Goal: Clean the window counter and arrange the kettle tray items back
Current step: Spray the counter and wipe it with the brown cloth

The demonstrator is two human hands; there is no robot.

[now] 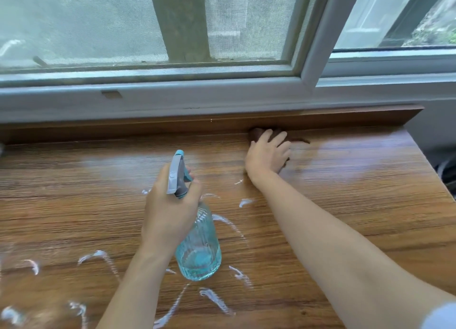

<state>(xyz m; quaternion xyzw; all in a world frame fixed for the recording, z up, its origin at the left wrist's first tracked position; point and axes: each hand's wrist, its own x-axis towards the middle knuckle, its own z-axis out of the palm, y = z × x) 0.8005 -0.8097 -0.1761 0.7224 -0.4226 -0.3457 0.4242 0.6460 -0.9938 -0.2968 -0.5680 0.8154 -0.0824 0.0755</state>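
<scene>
My left hand (170, 205) grips the neck of a clear blue glass spray bottle (199, 249) with a grey and teal trigger head, held above the middle of the wooden counter (357, 205). My right hand (269, 153) presses with spread fingers on a dark brown cloth (256, 133) at the counter's back edge, against the low wooden ledge. Most of the cloth is hidden under the hand. White streaks of foam (222, 301) lie over the near and left parts of the counter. No kettle or tray is in view.
A wooden back ledge (148, 126) runs along the counter below the grey window frame (172, 96). A screened window fills the top. The counter ends at the right edge (429, 163), with dark objects below it.
</scene>
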